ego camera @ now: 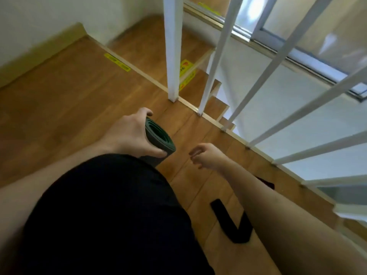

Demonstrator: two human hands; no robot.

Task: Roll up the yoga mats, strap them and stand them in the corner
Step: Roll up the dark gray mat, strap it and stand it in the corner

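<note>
A rolled dark green yoga mat point(160, 138) stands upright, seen from its spiral top end, with its lower part hidden behind my black-clad leg. My left hand point(129, 135) grips the roll near the top, fingers wrapped round its side. My right hand point(206, 154) hovers to the right of the mat with loosely curled fingers and holds nothing. A black strap point(228, 225) lies bent in a V on the wooden floor under my right forearm.
White railing bars point(216, 56) run along the floor's right edge, with a stairwell and wooden steps point(194, 84) beyond. A thick white post point(172, 46) stands at the top of the stairs. Yellow tape strip point(117, 62) marks the step edge. A white wall with skirting point(39, 62) runs at left.
</note>
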